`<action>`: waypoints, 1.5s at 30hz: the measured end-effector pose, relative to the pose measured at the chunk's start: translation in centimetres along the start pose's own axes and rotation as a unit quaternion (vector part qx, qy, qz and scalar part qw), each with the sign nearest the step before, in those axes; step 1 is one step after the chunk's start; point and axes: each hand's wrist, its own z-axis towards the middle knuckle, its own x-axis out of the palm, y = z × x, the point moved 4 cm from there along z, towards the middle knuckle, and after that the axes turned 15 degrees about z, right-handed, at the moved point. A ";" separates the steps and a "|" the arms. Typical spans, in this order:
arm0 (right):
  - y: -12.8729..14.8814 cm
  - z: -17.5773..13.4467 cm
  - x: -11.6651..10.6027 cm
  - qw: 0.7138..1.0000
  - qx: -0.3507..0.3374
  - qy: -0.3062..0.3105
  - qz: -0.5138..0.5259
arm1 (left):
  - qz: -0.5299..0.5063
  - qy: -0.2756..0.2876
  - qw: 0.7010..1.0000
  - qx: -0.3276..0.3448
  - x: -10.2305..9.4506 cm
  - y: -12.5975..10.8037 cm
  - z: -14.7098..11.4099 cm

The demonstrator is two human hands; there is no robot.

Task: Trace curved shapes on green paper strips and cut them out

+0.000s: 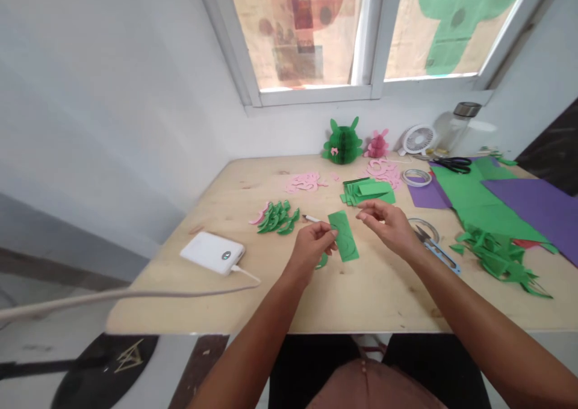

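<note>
My left hand (315, 244) pinches the left edge of a green paper strip (345, 240) with curved lines on it, held above the table. To its right, my right hand (383, 222) hovers with thumb and fingers apart, holding nothing. Just beyond it lies a stack of green paper pieces (374, 190). A pen (311, 218) rests behind my left hand, partly hidden. A curved green cutout (322, 261) lies beside that hand. Blue-handled thread snips (437, 250) sit near my right forearm, next to a tape roll (427, 228).
Curved green cutouts (275, 217) and a white power bank (213, 252) with a cable lie left. Green scraps (499, 258), purple and green sheets (472, 195), and black scissors (454, 165) lie right. Pink cutouts (304, 182), a green paper figure (343, 144) and a fan (418, 139) are behind.
</note>
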 end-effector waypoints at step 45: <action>-3.0 -8.0 -9.1 0.962 0.098 -0.208 -0.148 | -0.309 -0.049 0.948 -0.064 1.7 -0.8 4.4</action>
